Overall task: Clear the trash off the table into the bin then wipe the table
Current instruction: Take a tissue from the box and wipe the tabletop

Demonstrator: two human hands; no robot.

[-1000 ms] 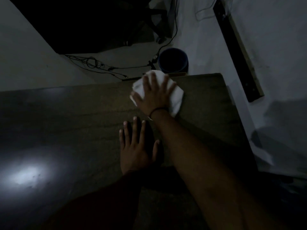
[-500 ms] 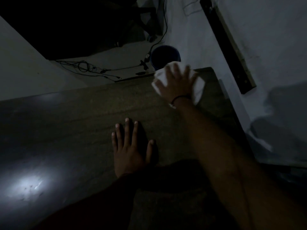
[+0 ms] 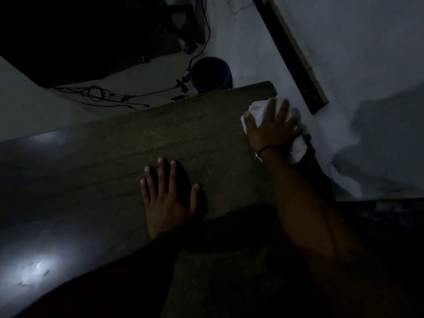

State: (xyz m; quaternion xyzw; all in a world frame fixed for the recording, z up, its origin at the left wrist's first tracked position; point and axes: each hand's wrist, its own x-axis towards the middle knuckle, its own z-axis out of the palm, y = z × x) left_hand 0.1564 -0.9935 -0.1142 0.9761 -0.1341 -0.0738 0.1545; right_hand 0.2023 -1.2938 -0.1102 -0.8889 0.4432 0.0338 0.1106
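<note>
The scene is dim. My right hand (image 3: 271, 129) lies flat with spread fingers on a white cloth (image 3: 258, 111) and presses it onto the dark table (image 3: 137, 157) at its far right edge; part of the cloth hangs past that edge. My left hand (image 3: 168, 196) rests flat on the tabletop nearer to me, fingers straight, holding nothing. A dark blue bin (image 3: 210, 74) stands on the floor just beyond the table's far edge, left of the cloth.
Black cables (image 3: 103, 97) trail over the pale floor behind the table. A long dark strip (image 3: 291, 51) lies on the floor to the right. A dark piece of furniture (image 3: 80, 35) fills the upper left. A light glare (image 3: 34, 271) shows on the table's near left.
My right hand has slid the cloth to the right, from in front of the bin to the table's right edge. My left hand has stayed in place.
</note>
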